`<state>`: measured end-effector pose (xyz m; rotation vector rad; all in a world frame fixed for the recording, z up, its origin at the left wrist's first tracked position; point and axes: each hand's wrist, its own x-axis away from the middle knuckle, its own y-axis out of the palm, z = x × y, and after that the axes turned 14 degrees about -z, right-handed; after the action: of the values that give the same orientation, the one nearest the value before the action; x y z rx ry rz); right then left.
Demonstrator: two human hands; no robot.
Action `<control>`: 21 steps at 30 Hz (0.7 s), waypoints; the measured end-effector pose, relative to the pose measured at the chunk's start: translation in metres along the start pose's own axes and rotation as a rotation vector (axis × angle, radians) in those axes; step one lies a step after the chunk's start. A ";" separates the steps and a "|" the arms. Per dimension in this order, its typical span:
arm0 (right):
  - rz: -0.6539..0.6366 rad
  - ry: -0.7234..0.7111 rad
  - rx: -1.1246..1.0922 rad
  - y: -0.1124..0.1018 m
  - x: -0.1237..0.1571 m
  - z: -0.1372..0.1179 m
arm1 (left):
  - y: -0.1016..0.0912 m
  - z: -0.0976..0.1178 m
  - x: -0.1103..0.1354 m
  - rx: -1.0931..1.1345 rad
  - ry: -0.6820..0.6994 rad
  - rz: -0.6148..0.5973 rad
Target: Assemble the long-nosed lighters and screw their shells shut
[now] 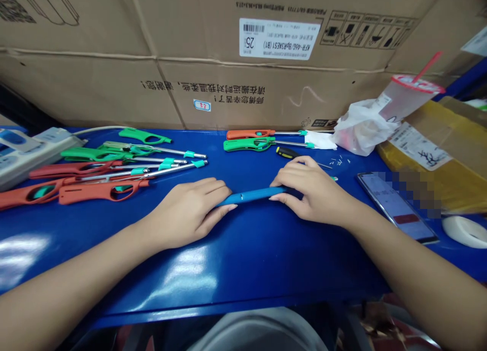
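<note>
Spanning fingers (213, 190) to fingers (292, 178): blue handle (254, 195), apparently

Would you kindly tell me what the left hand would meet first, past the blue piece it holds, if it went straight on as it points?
Most likely the right hand, which grips the other end of the blue piece, though depth is uncertain.

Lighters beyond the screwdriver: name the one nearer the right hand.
The green lighter is nearer the right hand; the orange lighter sits behind, by the cardboard box.
</note>
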<state>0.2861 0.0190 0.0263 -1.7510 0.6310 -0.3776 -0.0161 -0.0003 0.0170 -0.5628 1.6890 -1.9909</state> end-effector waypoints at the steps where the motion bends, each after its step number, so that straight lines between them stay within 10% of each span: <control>1: 0.012 0.001 -0.006 0.000 0.000 0.000 | 0.000 0.000 0.000 -0.003 0.001 0.004; 21: 0.176 -0.157 0.111 0.019 -0.008 -0.027 | 0.002 0.022 -0.002 -0.153 0.061 0.111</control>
<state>0.2605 -0.0010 0.0161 -1.5882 0.6333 -0.1478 -0.0011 -0.0166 0.0191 -0.4543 1.8793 -1.8291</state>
